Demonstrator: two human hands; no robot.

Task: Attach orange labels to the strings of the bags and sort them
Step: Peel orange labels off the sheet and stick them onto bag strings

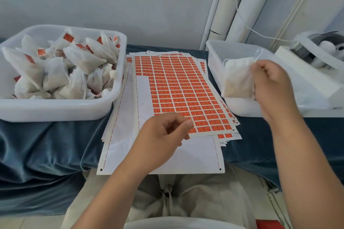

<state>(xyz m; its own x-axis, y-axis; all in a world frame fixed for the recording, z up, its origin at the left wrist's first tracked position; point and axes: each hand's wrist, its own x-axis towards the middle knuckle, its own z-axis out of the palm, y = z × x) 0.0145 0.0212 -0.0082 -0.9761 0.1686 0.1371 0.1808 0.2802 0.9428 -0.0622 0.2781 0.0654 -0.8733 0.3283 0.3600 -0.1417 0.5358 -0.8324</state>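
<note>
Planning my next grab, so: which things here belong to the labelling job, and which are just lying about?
Job: white fabric bag in the right hand; stack of orange sticker-label sheets; white plastic tub of labelled bags, left; translucent plastic tub, right.
Lying about: white-and-grey machine far right; white wall pipes; blue velvet table cloth.

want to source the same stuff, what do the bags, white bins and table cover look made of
Bags: probably thin white nonwoven or filter-paper fabric, matte, slightly see-through, softly creased. White bins: moulded plastic, glossy, with translucent rounded rims. Table cover: blue velvet-like cloth, going by its soft sheen and draped folds.
</note>
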